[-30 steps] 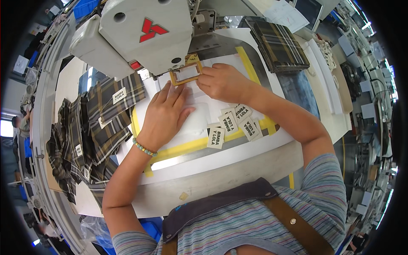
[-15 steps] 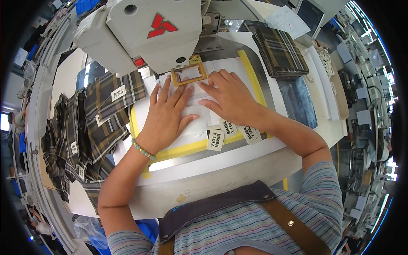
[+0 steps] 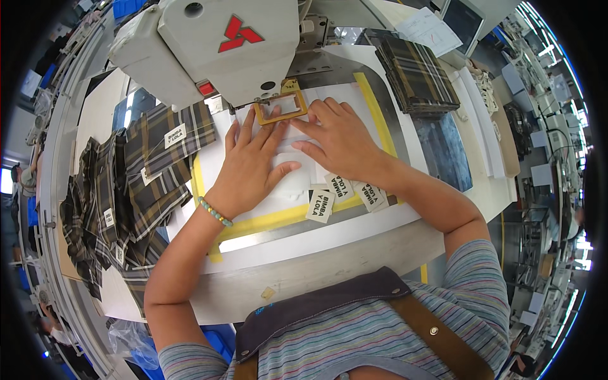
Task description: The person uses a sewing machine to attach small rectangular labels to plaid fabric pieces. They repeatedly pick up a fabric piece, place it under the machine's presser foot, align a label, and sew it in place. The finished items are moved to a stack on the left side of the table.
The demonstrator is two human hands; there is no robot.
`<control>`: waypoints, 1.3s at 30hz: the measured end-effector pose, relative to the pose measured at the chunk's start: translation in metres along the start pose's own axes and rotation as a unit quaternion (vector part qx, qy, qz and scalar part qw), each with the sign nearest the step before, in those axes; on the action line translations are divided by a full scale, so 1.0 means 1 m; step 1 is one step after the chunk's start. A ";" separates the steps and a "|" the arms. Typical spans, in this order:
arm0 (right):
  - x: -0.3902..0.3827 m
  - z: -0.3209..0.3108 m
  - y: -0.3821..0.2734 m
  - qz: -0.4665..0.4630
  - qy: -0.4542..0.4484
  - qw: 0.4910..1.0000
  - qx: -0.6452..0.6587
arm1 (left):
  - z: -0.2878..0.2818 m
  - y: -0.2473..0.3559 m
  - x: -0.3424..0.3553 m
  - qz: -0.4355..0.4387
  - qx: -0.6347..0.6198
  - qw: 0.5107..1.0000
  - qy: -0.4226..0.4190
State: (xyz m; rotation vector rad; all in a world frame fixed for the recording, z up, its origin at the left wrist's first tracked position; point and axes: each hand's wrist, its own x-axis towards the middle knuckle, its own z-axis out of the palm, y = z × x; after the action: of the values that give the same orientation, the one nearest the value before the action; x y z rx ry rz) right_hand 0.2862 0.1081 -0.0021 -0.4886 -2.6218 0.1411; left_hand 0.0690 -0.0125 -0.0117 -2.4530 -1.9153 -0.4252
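My left hand (image 3: 248,163) lies flat with spread fingers on a white sheet-like piece (image 3: 294,180). Its fingertips reach the small amber rectangular frame (image 3: 303,101) below the sewing machine's head (image 3: 221,76), and one seems to show inside the opening. On the right side of the frame, my right hand (image 3: 345,140) rests with thumb and forefinger stretched apart and the other fingers bent. No object shows in either hand. Several cream labels with dark print (image 3: 321,206) lie loose below my right hand, over the yellow tape border (image 3: 377,120).
Plaid fabric pieces (image 3: 161,161), some bearing cream labels, are heaped at the left. A neat stack of folded plaid pieces (image 3: 419,79) stands at the far right, near a paper sheet (image 3: 429,31) and a screen (image 3: 461,24). The table's front edge runs before my body.
Both hands have slid slightly away from me. My left fingertips have come up to the amber frame, and the right hand stays beside it. The loose labels lie about as before.
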 end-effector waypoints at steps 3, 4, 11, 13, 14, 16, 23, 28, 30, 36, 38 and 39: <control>-0.001 0.002 0.000 -0.003 0.016 1.000 0.003 | -0.001 0.000 0.001 -0.002 -0.010 1.000 -0.003; -0.001 0.002 0.000 -0.002 0.014 1.000 0.002 | 0.000 0.000 0.001 -0.002 -0.014 1.000 -0.001; 0.000 0.004 0.001 0.009 0.003 1.000 0.005 | -0.001 0.001 0.001 -0.007 -0.006 1.000 -0.004; 0.001 0.004 -0.001 0.010 0.007 1.000 0.006 | -0.002 -0.001 0.001 -0.004 0.000 1.000 -0.012; 0.000 0.003 -0.001 0.011 0.011 1.000 0.004 | -0.002 -0.001 0.002 -0.002 0.002 1.000 -0.015; 0.000 0.000 0.000 0.018 0.013 0.999 0.024 | -0.002 -0.001 0.002 -0.005 -0.003 1.000 -0.016; -0.005 -0.081 0.051 0.113 0.068 0.990 -0.056 | 0.002 -0.004 0.001 -0.006 -0.009 1.000 -0.003; -0.062 -0.135 0.104 0.171 0.028 0.962 -0.210 | 0.000 -0.003 0.000 0.010 -0.023 1.000 0.003; -0.073 -0.135 0.120 0.202 0.005 0.962 -0.183 | -0.003 -0.001 -0.004 0.011 -0.034 0.999 0.002; -0.078 -0.122 0.128 0.238 0.072 0.960 -0.132 | -0.015 0.020 -0.024 0.036 -0.074 0.996 -0.044; -0.078 -0.122 0.130 0.255 0.083 0.958 -0.103 | -0.015 0.026 -0.028 0.046 -0.112 0.992 -0.044; -0.078 -0.123 0.134 0.261 0.087 0.957 -0.086 | -0.015 0.030 -0.029 0.052 -0.132 0.989 -0.044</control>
State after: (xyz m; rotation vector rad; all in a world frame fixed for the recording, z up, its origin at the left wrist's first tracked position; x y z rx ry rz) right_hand 0.4503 0.2063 0.0497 -1.1932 -2.2867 0.0333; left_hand 0.0877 -0.0505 0.0013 -2.7641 -1.8586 -0.6144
